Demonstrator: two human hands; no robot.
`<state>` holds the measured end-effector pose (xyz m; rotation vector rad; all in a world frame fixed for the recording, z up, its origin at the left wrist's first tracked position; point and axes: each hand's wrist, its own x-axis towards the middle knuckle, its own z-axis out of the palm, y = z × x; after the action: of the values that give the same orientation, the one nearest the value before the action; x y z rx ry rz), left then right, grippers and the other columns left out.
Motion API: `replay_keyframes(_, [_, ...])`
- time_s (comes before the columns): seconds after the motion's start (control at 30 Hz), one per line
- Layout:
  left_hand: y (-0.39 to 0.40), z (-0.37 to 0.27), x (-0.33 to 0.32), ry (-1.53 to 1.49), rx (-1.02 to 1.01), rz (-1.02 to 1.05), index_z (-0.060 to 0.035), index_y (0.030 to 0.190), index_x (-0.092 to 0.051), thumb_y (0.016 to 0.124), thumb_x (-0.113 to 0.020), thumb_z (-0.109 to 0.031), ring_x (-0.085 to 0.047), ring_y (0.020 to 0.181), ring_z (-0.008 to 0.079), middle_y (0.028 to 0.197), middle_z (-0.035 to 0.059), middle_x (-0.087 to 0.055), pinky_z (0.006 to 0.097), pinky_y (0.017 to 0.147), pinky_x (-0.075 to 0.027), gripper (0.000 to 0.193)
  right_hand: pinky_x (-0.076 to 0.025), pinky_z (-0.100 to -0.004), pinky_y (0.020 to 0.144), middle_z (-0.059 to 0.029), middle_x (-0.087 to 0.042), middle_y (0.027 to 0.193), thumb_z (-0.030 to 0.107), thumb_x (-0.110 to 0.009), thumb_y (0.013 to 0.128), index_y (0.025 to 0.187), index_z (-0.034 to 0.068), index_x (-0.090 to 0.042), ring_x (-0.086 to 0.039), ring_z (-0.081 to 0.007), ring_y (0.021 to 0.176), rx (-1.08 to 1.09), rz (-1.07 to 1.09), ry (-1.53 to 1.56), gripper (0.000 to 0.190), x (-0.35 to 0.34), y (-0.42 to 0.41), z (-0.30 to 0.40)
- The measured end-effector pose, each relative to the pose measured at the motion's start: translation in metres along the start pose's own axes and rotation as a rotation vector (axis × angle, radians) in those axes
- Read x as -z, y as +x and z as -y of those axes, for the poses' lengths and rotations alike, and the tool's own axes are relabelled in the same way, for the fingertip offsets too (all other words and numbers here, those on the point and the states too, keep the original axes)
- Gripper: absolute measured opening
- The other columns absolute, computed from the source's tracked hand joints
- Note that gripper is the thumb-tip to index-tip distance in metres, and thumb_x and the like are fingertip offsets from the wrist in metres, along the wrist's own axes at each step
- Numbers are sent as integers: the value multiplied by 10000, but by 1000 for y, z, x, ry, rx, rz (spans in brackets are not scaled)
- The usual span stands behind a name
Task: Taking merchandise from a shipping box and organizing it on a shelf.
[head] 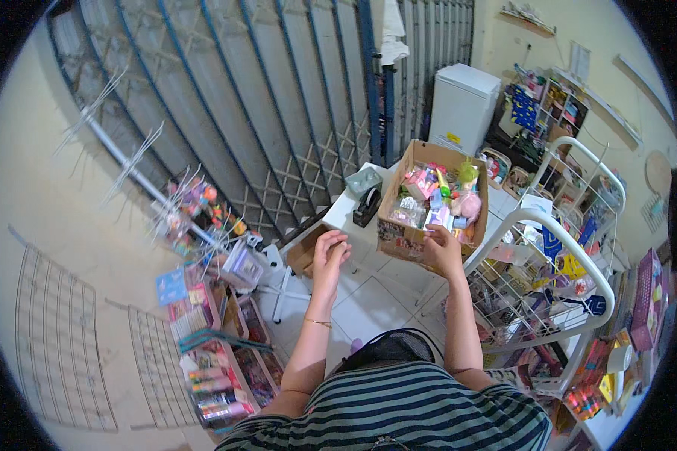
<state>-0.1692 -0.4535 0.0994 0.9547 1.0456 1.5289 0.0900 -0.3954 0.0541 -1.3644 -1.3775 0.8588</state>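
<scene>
In front of me stands an open cardboard box [392,239] filled with small packaged goods. A green-haired toy [467,173], a pink fluffy item [466,206] and a white-and-purple packet [438,217] show near its top. My right hand [443,252] is at the box's near rim, fingertips close to that packet; whether it grips anything is unclear. My left hand [328,260] hovers left of the box with loosely curled fingers, nothing visible in it. A black tape dispenser [366,207] sits on the white tabletop [341,213] beside the box.
A white wire rack with tubular handles [567,225], crowded with goods, stands close at my right. To the left are a prong display stand [130,163] and pink bins [240,369] of packets. A folding metal gate [293,101] and a white chest-like appliance [465,104] stand beyond.
</scene>
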Motion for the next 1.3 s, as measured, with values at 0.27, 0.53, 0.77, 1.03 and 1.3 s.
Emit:
replay_keyframes(0.27, [111, 28, -21, 8, 84, 193, -73, 1158, -446, 882, -502, -105, -530, 939, 136, 1097, 61, -523, 282, 831, -444, 283, -490, -287, 679, -62, -649, 916, 115, -622, 788, 1099, 86, -593, -629, -160, 748, -40, -110, -140, 314, 4, 38, -1])
replay_keyframes(0.53, [182, 65, -61, 14, 162, 285, -73, 1154, -447, 890, -502, -116, -540, 950, 147, 1093, 65, -518, 284, 839, -449, 273, -500, -304, 695, -89, -662, 928, 132, -640, 780, 1087, 80, -589, -650, -192, 787, -139, -194, -208, 315, 18, 93, -36])
replay_keyframes(0.77, [236, 88, -97, 17, 183, 347, -54, 1147, -447, 885, -514, -124, -552, 922, 141, 1063, 57, -533, 260, 796, -464, 280, -498, -337, 731, -133, -644, 950, 171, -689, 720, 1135, 73, -545, -636, -239, 845, -172, -182, -451, 450, 12, 192, -117])
replay_keyframes(1.03, [270, 124, -124, -12, 224, 386, -46, 1126, -469, 903, -480, -106, -557, 898, 141, 1051, 65, -540, 264, 790, -470, 232, -455, -493, 767, -238, -619, 882, 132, -571, 759, 1080, 68, -534, -590, -408, 857, -248, -313, -624, 329, -6, 270, -167])
replay_keyframes(1.3, [306, 168, -149, -1, 382, 549, -44, 1117, -483, 897, -500, -123, -563, 952, 153, 1052, 69, -541, 275, 819, -471, 234, -481, -417, 763, -215, -638, 884, 215, -598, 772, 1019, 10, -557, -612, -370, 840, -394, -299, -718, 323, -2, 277, -163])
